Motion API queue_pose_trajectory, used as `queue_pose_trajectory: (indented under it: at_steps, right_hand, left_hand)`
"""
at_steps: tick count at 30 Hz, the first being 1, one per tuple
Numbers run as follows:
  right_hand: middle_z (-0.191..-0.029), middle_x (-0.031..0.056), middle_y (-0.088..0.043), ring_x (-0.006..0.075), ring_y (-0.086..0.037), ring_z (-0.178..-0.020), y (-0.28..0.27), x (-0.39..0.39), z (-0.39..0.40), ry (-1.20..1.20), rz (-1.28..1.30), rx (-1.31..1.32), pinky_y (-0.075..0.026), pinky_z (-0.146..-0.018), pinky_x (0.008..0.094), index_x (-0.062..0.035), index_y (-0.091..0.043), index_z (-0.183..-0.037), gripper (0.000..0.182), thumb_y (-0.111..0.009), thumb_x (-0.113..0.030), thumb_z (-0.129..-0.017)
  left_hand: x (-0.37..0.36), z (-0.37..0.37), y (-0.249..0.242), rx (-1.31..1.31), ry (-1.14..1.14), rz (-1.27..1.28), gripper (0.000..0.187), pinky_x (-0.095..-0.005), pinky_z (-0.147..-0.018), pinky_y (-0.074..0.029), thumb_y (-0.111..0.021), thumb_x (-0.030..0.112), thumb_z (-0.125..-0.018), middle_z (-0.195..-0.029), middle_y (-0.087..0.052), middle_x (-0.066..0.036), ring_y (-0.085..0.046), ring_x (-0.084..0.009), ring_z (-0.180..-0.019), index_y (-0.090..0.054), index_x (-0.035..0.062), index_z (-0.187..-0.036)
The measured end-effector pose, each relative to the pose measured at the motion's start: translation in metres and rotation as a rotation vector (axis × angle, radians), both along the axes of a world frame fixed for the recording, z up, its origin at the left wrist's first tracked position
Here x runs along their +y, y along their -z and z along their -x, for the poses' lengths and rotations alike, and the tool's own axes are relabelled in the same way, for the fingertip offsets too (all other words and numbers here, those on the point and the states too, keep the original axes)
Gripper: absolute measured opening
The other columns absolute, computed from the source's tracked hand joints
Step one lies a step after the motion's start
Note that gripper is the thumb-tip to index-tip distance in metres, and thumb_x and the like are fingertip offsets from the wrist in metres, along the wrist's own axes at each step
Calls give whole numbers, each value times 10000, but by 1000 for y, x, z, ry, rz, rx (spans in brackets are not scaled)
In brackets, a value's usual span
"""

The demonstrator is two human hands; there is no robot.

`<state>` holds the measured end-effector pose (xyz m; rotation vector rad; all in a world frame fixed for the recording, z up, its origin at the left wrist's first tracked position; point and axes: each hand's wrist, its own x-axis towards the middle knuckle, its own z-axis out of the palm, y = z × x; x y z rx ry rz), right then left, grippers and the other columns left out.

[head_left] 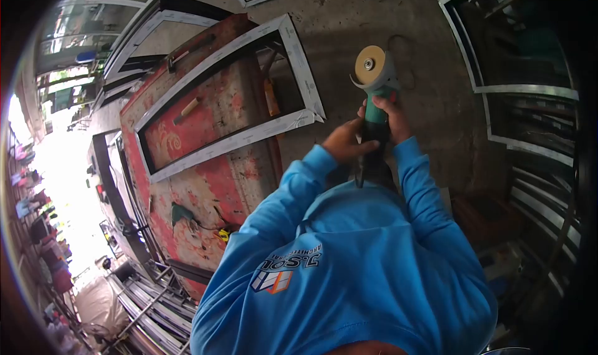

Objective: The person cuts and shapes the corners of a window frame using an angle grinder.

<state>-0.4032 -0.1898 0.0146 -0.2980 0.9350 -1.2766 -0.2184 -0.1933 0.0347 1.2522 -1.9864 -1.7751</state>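
An angle grinder (375,110) with a green and black body points away from me, its tan disc (369,71) and metal guard at the far end. My right hand (397,119) is closed around the green body just behind the guard. Lower down, my left hand (344,140) wraps the grinder from the other side, thumb across the dark rear part. A white-wrapped window frame (230,162) lies to the left on a worn red table (249,190), apart from both hands.
On the table lie a wooden-handled tool (187,110), a green power tool (182,214) and a yellow tape measure (223,235). Framed panels (479,88) stand at right. Metal profiles (143,308) are stacked lower left. A dark cord (408,43) runs across the concrete floor.
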Motion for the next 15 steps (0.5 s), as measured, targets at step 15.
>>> queue_pose_trajectory:
  at_steps: [15]
  right_hand:
    - [-917, 47, -657, 169, -671, -714, 69, 50, -41, 119, -297, 226, -569, -654, 334, -42, -632, -1020, 356, -817, -100, -722]
  left_hand:
    - [-83, -191, 67, -827, -86, 632, 682, -428, -1019, -411, -870, 451, -594, -1210, -584, -51, -515, -303, -1162, -691, 202, -1203]
